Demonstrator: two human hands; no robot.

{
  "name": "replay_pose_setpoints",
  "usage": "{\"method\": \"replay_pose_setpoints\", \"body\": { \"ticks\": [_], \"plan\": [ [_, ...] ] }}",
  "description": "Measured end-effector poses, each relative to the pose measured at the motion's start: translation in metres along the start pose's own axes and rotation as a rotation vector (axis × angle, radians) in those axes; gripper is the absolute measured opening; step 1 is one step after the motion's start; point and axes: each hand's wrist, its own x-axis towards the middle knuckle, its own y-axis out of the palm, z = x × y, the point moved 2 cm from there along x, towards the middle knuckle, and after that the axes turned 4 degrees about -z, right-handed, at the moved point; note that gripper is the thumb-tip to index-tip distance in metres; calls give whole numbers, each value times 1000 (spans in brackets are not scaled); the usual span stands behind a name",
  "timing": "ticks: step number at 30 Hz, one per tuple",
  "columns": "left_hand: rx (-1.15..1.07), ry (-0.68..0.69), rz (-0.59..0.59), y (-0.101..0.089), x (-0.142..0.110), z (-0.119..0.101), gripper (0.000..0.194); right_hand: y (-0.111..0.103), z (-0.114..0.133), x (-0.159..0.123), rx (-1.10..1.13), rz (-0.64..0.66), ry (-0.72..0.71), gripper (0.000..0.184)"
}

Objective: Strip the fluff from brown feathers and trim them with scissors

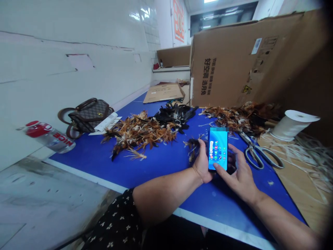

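Note:
A smartphone (pixel 218 146) with a lit blue home screen is held upright over the blue table (pixel 156 170). My left hand (pixel 202 163) grips its left edge, thumb along the side. On the other side, my right hand (pixel 241 173) is around the phone's right edge, its thumb on the lower part of the screen; its other fingers are partly hidden behind the phone. Scissors (pixel 253 152) with grey handles lie just right of the right hand. Brown feathers (pixel 145 130) and black feathers (pixel 175 114) are heaped beyond the left hand, with another brown feather pile (pixel 239 116) behind the phone.
On the left are a clear bottle (pixel 58 140) with a red cap and a brown handbag (pixel 90 114) near the wall. A large cardboard box (pixel 234 69) stands at the back. At right, a white spool (pixel 292 125) stands near loose pale strips (pixel 312 163).

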Motion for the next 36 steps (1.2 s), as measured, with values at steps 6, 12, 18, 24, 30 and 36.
{"method": "replay_pose_setpoints", "body": {
  "ticks": [6,12,18,24,30,36],
  "plan": [
    [91,-2,-8,-5,4,2,123,-1,0,2,-24,50,-15,87],
    [8,-6,46,-5,4,0,122,1,4,0,-12,38,-14,92],
    [-23,-22,33,1,-1,-3,119,1,4,-1,37,27,11,90],
    [1,-2,36,3,-4,-4,118,1,9,0,37,2,8,87],
    [5,16,15,2,-4,-3,115,0,16,1,70,-10,19,80],
    [11,5,51,0,-4,-2,116,1,14,0,39,-15,0,80]
  ]
}}
